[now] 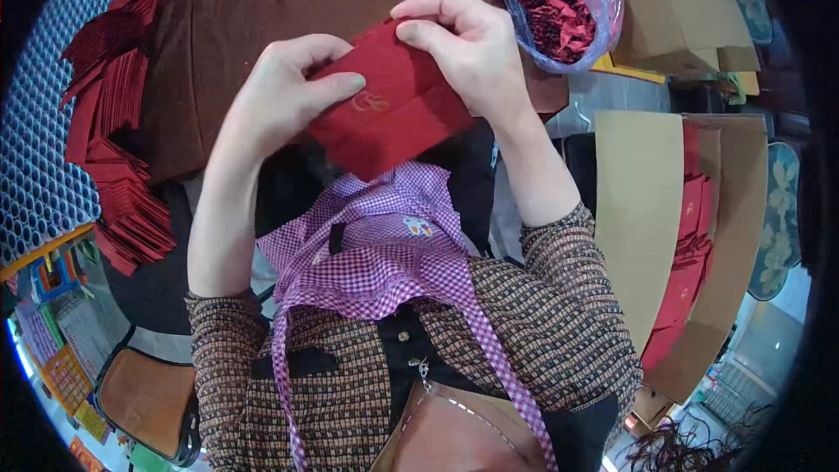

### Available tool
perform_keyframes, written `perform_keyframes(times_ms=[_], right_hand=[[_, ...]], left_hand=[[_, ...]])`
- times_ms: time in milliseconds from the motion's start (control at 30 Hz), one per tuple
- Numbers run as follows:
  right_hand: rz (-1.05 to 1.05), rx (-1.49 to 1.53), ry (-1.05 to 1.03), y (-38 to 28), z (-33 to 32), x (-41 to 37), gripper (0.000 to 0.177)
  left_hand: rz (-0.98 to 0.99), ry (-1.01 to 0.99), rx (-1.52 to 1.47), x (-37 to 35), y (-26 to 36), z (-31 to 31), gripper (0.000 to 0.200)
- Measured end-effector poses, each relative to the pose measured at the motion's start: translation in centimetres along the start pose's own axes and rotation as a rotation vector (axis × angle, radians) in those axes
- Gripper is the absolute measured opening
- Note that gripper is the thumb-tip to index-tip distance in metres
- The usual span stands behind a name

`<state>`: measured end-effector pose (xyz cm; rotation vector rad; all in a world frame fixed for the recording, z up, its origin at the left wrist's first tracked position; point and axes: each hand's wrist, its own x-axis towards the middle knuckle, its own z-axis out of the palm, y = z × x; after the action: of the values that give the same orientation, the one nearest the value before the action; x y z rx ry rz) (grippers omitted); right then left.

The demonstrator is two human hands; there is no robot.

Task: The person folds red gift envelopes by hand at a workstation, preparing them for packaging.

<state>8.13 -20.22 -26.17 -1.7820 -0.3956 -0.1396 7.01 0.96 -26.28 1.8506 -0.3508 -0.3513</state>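
Note:
A red envelope [398, 114] with a small gold emblem is held up in front of me, above the purple checked apron. My left hand [293, 87] grips its left side, thumb lying on the front face and fingers behind it. At the upper edge, my right hand [468, 48] pinches the envelope between thumb and index finger. The lower corner of the envelope hangs free. Beyond both hands lies a brown cloth-covered table [262, 0].
Rows of red envelopes [114, 122] line the table's left side, beside a blue patterned surface [39, 114]. A clear plastic bag [612, 0] of shiny red pieces stands at back right. An open cardboard box [638, 210] at right holds red envelopes. A chair [144, 393] is at lower left.

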Motion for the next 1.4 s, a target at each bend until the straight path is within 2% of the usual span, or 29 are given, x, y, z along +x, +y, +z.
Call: perform_keyframes(times_ms=[33,67,100,133,200,267,333,367,400,433,467,500,533,567,667,867,1200,1300,1333,1367,1400], right_hand=[[-0.055,-0.041,0.010,-0.6,0.0,-0.6,0.013],[-0.110,-0.083,0.022,-1.2,-0.1,-1.0,0.012],[-0.302,-0.217,0.011,-0.4,-0.6,-1.3,0.012],[-0.299,-0.216,0.009,0.0,-0.5,-1.6,0.012],[-0.556,-0.172,0.032,0.4,-0.3,-2.3,0.014],[-0.550,-0.176,0.019,0.6,-0.1,-3.0,0.019],[-0.356,-0.177,0.029,0.8,0.3,-3.5,0.020],[-0.345,-0.210,0.005,1.3,0.3,-3.2,0.021],[-0.344,-0.218,0.014,1.8,0.5,-3.1,0.021],[-0.187,-0.138,0.027,2.3,0.9,-2.9,0.021],[-0.033,-0.054,0.036,2.5,1.1,-2.7,0.021],[0.064,0.052,0.005,2.1,1.1,-2.5,0.023],[0.066,0.055,0.004,2.4,1.0,-2.4,0.023],[0.113,0.103,-0.020,2.9,0.8,-2.3,0.023],[0.243,0.139,-0.070,2.9,0.2,-2.3,0.024],[0.273,0.217,-0.057,2.9,-0.1,-2.3,0.023],[0.233,0.156,-0.033,2.4,-0.1,-2.3,0.022],[0.226,0.226,-0.007,3.7,0.0,-2.3,0.022],[0.304,0.231,0.008,3.3,-0.4,-2.4,0.022],[0.262,0.161,0.031,4.2,-0.9,-2.6,0.021],[0.222,0.089,0.054,5.3,-1.7,-2.9,0.019]], left_hand=[[0.178,0.141,0.369,-0.5,0.4,0.4,0.027],[0.563,0.305,0.713,-1.1,0.4,0.7,0.021],[0.616,0.335,0.767,-1.8,1.1,1.0,0.018],[0.666,0.365,0.820,-2.4,1.7,1.4,0.015],[0.650,0.382,0.838,-3.4,1.6,2.0,0.014],[0.642,0.392,0.854,-3.7,1.0,2.2,0.012],[0.562,0.338,0.796,-3.4,0.2,2.0,0.015],[0.573,0.330,0.791,-3.0,0.0,1.9,0.015],[0.262,0.246,0.539,-2.6,-0.1,1.9,0.017],[-0.048,0.162,0.288,-2.2,-0.4,1.8,0.021],[-0.044,0.163,0.291,-1.8,-0.8,1.6,0.021],[-0.164,0.086,-0.072,-1.5,-1.3,1.4,0.022],[-0.283,0.007,-0.437,-1.2,-2.1,1.2,0.024],[-0.279,-0.078,-0.471,-0.9,-3.5,0.7,0.022],[-0.300,-0.119,-0.548,-0.8,-3.7,0.9,0.023],[-0.285,-0.118,-0.584,-0.3,-3.5,1.1,0.019],[-0.277,-0.178,-0.561,0.4,-3.5,0.4,0.020],[-0.296,-0.153,-0.446,0.9,-3.2,0.5,0.020],[-0.305,-0.128,-0.258,1.1,-3.1,0.5,0.020],[-0.299,-0.099,-0.070,1.2,-3.0,0.4,0.021],[-0.301,-0.089,-0.154,1.2,-3.5,0.3,0.019]])
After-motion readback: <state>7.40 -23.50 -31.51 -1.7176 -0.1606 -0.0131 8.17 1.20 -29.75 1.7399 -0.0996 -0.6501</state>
